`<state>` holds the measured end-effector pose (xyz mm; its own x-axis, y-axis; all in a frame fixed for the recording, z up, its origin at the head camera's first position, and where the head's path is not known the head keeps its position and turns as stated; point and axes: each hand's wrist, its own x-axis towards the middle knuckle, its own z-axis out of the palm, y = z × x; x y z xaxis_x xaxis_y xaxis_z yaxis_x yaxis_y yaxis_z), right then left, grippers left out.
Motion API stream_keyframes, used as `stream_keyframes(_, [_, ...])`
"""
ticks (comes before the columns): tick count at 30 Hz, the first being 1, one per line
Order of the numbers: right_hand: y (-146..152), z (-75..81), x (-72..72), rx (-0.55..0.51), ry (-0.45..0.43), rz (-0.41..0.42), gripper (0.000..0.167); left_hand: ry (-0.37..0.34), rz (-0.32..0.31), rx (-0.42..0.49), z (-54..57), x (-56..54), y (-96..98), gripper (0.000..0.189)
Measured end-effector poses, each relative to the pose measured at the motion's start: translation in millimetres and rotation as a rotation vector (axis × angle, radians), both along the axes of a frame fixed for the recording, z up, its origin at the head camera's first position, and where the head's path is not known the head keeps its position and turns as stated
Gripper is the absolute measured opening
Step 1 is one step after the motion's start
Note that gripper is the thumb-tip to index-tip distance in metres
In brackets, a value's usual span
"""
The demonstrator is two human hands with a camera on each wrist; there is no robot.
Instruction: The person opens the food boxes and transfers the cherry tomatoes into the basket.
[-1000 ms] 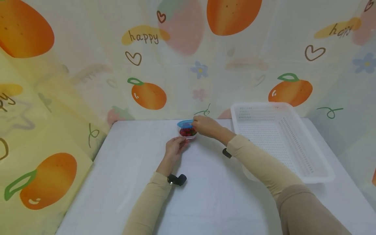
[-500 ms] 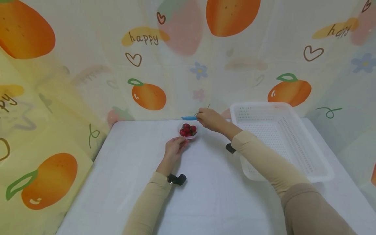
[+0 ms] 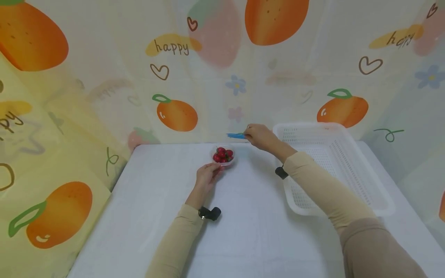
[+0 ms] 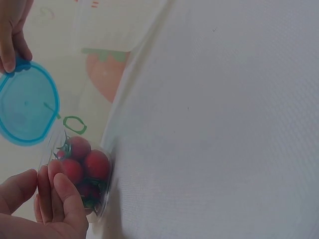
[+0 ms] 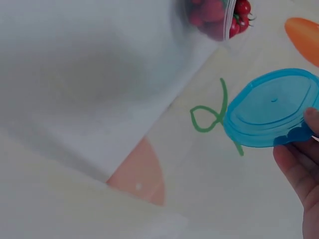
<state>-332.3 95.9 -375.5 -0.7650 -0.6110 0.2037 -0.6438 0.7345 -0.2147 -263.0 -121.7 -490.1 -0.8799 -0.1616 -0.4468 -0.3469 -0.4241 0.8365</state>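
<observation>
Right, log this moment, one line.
left hand: holds rounded clear plastic tub; right hand: holds rounded blue plastic lid; tub: uncovered, round red tomatoes inside

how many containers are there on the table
2: the clear cup of tomatoes at the left hand, and the white basket right of it, partly behind the right sleeve. No others show.

Wrist views close, seemingly tilted.

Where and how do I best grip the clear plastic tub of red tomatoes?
Probably pinch the tub by its side wall from the near side, where the left hand holds it: the top stands open, with tomatoes in the way from above.
</observation>
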Motion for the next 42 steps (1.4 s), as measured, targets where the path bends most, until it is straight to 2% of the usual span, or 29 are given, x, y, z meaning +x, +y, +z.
stream_keyframes(8, [9.8,6.8,-5.3,0.020,-0.112,-0.045,0.019,-0.005,-0.003,-0.001,-0.6,-0.2,-1.2,0.027])
stream_keyframes(16, [20.5,4.9,-12.9,-0.002,-0.174,-0.028,0.019,-0.009,-0.002,-0.004,-1.1,-0.6,-1.7,0.024])
stream_keyframes(24, [25.0,6.8,-11.7,0.069,-0.316,-0.051,0.021,-0.033,-0.002,-0.015,-0.2,0.2,-1.2,0.026])
stream_keyframes(33, [28.3,-2.3,-13.7,0.104,-0.412,-0.007,0.019,-0.010,0.003,-0.020,-1.4,0.5,-1.3,0.027])
stream_keyframes(42, [32.3,-8.3,-16.0,0.081,-0.569,-0.029,0.018,-0.011,-0.008,-0.029,-0.8,0.7,-1.2,0.028])
